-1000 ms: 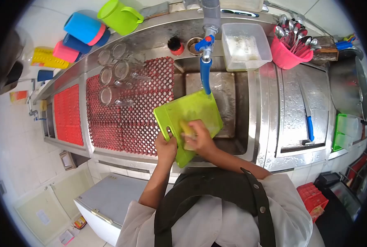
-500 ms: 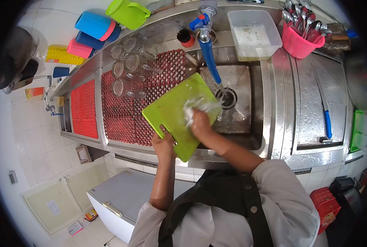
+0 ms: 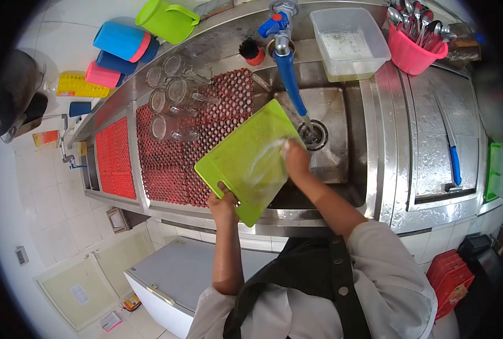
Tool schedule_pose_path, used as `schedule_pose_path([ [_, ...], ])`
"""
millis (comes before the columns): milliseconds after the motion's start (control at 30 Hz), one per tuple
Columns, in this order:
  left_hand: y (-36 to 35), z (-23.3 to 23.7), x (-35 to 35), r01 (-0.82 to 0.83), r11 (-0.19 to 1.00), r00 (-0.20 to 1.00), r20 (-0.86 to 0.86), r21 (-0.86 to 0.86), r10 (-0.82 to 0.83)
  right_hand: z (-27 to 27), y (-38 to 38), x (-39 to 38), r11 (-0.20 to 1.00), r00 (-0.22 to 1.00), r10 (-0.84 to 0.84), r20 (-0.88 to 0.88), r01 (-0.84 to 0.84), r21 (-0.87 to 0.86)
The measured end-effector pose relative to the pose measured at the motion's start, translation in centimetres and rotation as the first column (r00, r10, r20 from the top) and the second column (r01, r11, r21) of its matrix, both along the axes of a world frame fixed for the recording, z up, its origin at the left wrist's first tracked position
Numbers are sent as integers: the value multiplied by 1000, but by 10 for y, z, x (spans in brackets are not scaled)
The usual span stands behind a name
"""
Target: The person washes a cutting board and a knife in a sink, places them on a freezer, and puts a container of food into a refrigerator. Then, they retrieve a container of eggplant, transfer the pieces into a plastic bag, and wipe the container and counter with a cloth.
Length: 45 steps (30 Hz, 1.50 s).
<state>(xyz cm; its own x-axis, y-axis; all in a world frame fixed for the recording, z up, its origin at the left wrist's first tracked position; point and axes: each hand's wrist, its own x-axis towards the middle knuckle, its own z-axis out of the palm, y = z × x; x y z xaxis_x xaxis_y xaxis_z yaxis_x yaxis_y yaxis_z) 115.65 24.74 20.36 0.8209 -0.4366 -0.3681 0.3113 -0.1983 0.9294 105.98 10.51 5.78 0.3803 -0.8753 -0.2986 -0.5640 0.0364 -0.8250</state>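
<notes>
Tilted over the left part of the sink (image 3: pixel 333 161) is a lime-green cutting board (image 3: pixel 229 152). My left hand (image 3: pixel 223 208) grips its lower-left corner, with fingers through the handle hole. My right hand (image 3: pixel 297 161) is closed over the board's right edge, on a whitish, foamy wad (image 3: pixel 286 148) mostly hidden by the fingers. Streaks of foam cross the board's surface. Just beyond the board, water runs from the blue tap hose (image 3: pixel 291 82) towards the drain (image 3: pixel 312 135).
Several glass mugs (image 3: pixel 177 90) stand on a red-and-black mat (image 3: pixel 172 181) to the left. Behind the sink are a clear plastic tub (image 3: pixel 350 48) and a pink basket (image 3: pixel 412 53) of spoons. A blue-handled knife (image 3: pixel 454 164) lies on the right-hand counter.
My right hand has moved right across the board to its edge, taking the white wad along. Foam that was bunched up is now smeared in streaks. My left hand keeps its grip.
</notes>
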Motion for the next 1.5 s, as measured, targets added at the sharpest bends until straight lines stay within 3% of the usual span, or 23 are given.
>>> schedule_pose_path([
  [67, 0, -5, 4, 30, 999, 998, 52, 23, -31, 9, -14, 29, 972, 968, -188, 167, 207, -109],
  [133, -5, -9, 4, 37, 995, 989, 140, 89, -49, 56, 6, 60, 988, 942, -124, 313, 146, -50],
  [200, -10, -3, 3, 13, 997, 995, 101, 71, -20, 95, 37, 61, 981, 854, 67, 517, 38, -190],
  [300, -12, 3, 8, 13, 998, 999, 32, 60, -15, 79, 44, 55, 837, 826, 334, 455, -37, -546],
  [333, -2, -3, 12, 24, 999, 999, 36, 43, -25, 59, 34, 57, 821, 920, 272, 281, -69, -566],
  [400, 16, -11, 18, 51, 998, 998, 43, 40, -53, 27, -15, 55, 997, 959, 47, 278, -26, -79],
  [500, 2, -15, 11, -48, 996, 999, 22, 76, 47, 26, 2, 61, 954, 921, 59, 386, 61, -292],
  [533, -1, -20, 13, -76, 995, 997, -9, 58, 77, 36, 28, 63, 837, 965, 229, 128, -128, -531],
  [633, -1, -26, 20, -104, 993, 990, -87, 61, 109, 51, 48, 38, 718, 871, 355, 340, -20, -696],
  [700, 0, -24, 26, -61, 993, 992, -108, 105, 72, 9, 24, 21, 827, 929, 317, 192, -171, -536],
  [767, 8, -34, 33, -39, 998, 993, -111, 51, 44, -25, -21, 13, 974, 994, -1, 108, 25, -227],
  [867, 3, -40, 42, 26, 1000, 993, -113, 5, -25, -5, 2, 38, 924, 931, -74, 358, 199, -328],
  [933, 3, -41, 40, 10, 1000, 992, -128, 26, -6, 6, 60, 56, 805, 830, 293, 474, 53, -591],
  [1033, -5, -35, 42, -59, 997, 989, -135, 40, 64, 57, 49, 65, 714, 875, 408, 261, -128, -688],
  [1100, -6, -31, 36, -67, 998, 987, -146, 13, 68, 19, 7, 80, 808, 951, 283, 124, -167, -566],
  [1267, -1, -49, 31, -99, 995, 988, -118, -2, 98, 22, -43, 91, 852, 990, 2, 139, 71, -519],
  [1300, -2, -52, 30, -101, 995, 988, -115, -8, 99, 39, -15, 101, 883, 977, 213, -7, -196, -427],
  [1333, -4, -50, 29, -94, 995, 991, -95, 24, 96, 42, 19, 112, 779, 959, 254, 126, -126, -614],
  [1367, -7, -46, 27, -88, 995, 993, -75, 55, 92, 69, 29, 108, 715, 933, 338, 123, -170, -679],
  [1433, -14, -37, 27, -69, 995, 996, -48, 78, 72, 62, 5, 102, 711, 906, 380, 186, -157, -685],
  [1500, -15, -28, 30, -48, 997, 998, -34, 67, 51, 20, -48, 86, 880, 988, 145, 53, -104, -464],
])
